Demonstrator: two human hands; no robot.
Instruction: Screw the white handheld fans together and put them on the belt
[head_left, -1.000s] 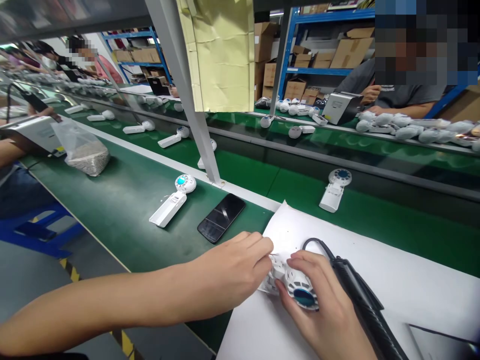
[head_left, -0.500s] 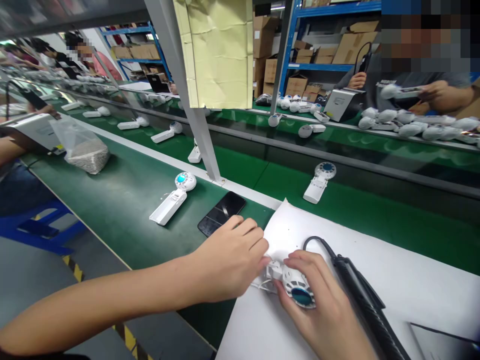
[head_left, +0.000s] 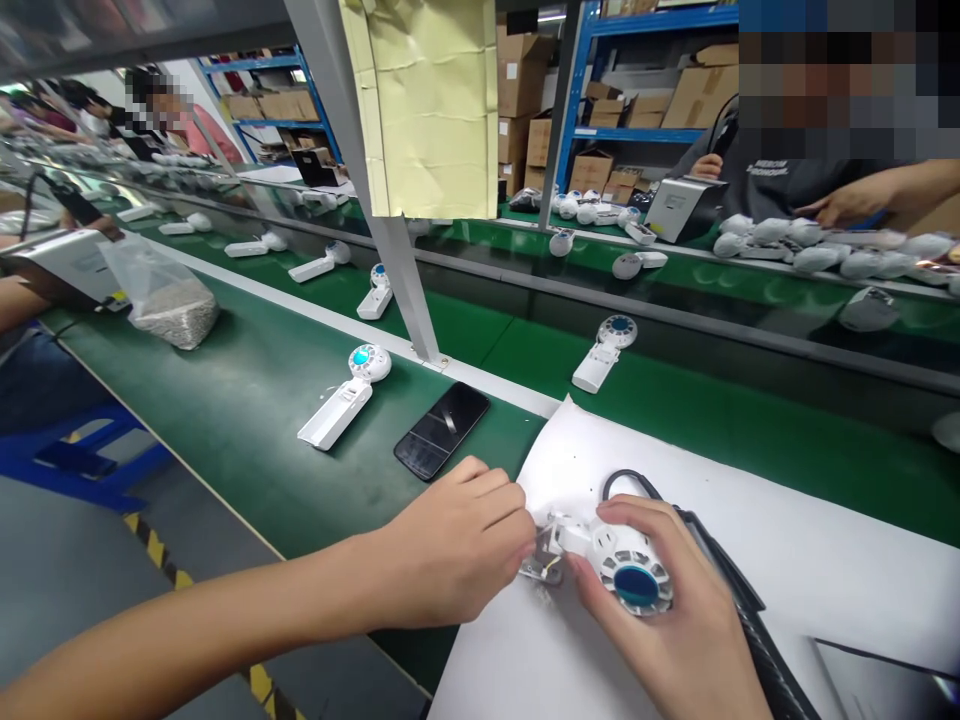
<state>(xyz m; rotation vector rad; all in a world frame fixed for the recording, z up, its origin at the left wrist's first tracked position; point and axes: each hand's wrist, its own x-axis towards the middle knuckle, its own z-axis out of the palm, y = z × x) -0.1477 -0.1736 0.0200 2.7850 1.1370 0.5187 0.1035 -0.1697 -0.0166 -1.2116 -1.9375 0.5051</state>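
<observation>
My right hand (head_left: 675, 600) grips a white handheld fan (head_left: 637, 580) by its round head, thumb on one side and fingers on the other. The fan's blue centre faces up toward me. At the neck and handle end, the bent fingers of my left hand (head_left: 480, 535) are pinched together on the fan, partly hiding it. Small white parts and a thin wire show between my two hands. Under them lies a white sheet (head_left: 517, 660). Partly behind my right hand is a black corded tool (head_left: 772, 650), perhaps an electric screwdriver.
Left of the sheet lie a black phone (head_left: 442, 430) and another fan (head_left: 337, 410). A bag of small parts (head_left: 176, 305) sits farther left. More fans (head_left: 604, 355) lie on the green conveyor (head_left: 495, 340). A metal post (head_left: 405, 280) rises ahead. Co-workers sit along the line.
The fan in my hands has shifted right and its head has turned more toward me. My right hand moved right with it. Fans on the conveyor have moved left.
</observation>
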